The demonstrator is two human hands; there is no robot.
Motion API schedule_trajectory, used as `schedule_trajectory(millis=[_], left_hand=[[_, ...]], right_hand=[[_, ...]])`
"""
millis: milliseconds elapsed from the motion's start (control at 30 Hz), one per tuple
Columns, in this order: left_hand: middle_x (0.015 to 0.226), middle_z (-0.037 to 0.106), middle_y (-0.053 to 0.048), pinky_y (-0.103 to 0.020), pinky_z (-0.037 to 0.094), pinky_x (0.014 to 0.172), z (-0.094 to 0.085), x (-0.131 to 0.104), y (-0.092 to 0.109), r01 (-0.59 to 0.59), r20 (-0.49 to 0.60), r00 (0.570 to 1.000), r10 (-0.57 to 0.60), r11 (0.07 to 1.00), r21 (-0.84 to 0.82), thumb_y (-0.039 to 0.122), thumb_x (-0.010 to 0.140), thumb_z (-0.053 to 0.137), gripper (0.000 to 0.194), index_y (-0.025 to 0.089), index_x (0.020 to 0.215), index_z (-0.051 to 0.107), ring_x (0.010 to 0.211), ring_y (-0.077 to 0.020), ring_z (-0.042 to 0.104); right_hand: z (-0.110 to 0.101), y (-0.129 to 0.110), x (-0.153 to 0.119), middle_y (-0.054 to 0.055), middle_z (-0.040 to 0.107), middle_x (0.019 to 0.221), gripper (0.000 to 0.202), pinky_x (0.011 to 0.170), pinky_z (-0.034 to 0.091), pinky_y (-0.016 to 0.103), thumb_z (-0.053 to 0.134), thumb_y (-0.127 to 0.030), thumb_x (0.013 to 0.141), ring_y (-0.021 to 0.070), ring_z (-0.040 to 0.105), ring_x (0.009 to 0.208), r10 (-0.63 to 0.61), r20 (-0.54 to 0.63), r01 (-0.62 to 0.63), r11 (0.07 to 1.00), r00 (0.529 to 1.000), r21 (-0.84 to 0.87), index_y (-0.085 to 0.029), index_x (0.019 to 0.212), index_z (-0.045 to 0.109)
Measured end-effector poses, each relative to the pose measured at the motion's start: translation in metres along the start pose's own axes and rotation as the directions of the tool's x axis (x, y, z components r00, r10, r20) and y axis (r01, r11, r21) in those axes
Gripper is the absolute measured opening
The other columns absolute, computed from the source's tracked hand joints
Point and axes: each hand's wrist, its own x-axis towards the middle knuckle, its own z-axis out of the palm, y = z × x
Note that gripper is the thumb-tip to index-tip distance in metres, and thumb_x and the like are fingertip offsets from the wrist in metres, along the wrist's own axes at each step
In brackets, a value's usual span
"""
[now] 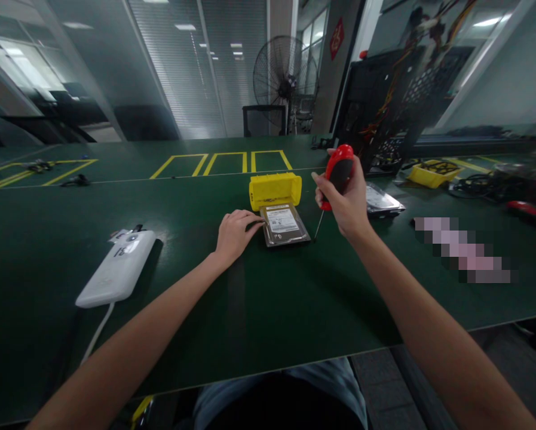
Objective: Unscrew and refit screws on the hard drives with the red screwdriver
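Note:
A hard drive (pixel 290 230) with a white label lies flat on the green table, directly in front of a small yellow bin (pixel 274 190). At the drive's left edge, the thumb and fingers of my left hand (pixel 237 235) come together and grip it. My right hand (pixel 346 200) is wrapped round the red and black handle of a screwdriver (pixel 340 170). Its thin shaft points down, with the tip just beside the drive's right front corner; whether it touches the table I cannot tell.
A second hard drive (pixel 382 200) lies behind my right wrist. An open computer case (pixel 379 107) with loose cables stands at the back right, near another yellow bin (pixel 433 173). On the left lies a white device (pixel 118 269) with a cable. Yellow tape rectangles mark the table's far side.

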Motion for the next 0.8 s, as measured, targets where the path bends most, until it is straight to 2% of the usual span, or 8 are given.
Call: schedule_trajectory(millis=[200,600,800], left_hand=[[0.096,0.065,-0.003,-0.032,0.04,0.072,0.0054,0.0056,-0.0016,0.013,-0.022,1.0,-0.012,1.0,0.012,0.028,0.087,0.05,0.016,0.021,0.093,0.063,0.089,-0.0183,0.056],[0.095,0.066,-0.004,-0.035,0.037,0.072,0.0016,0.004,0.0002,-0.031,-0.02,0.999,0.033,0.994,0.104,0.027,0.089,0.045,0.02,0.02,0.095,0.063,0.087,-0.0195,0.056],[0.095,0.066,-0.003,-0.035,0.036,0.072,0.0031,0.0043,0.0,-0.018,-0.038,0.999,0.022,0.995,0.099,0.028,0.089,0.045,0.019,0.022,0.093,0.062,0.088,-0.0198,0.056]], right_hand=[[-0.0006,0.0002,-0.0008,0.002,0.052,0.081,0.051,0.046,0.045,0.032,0.057,-0.055,0.076,0.0154,0.057,0.059,0.001,0.011,-0.001,1.0,1.0,-0.007,-0.034,0.118,0.037],[-0.0006,-0.0005,-0.0011,0.002,0.052,0.081,0.049,0.046,0.047,0.033,0.058,-0.052,0.076,0.0166,0.058,0.061,0.003,0.008,-0.003,1.0,1.0,-0.013,-0.035,0.118,0.038],[0.0004,-0.0015,-0.0008,0.0,0.05,0.076,0.047,0.042,0.044,0.03,0.059,-0.051,0.076,0.0123,0.053,0.052,-0.007,-0.006,0.007,1.0,1.0,0.006,-0.034,0.115,0.04]])
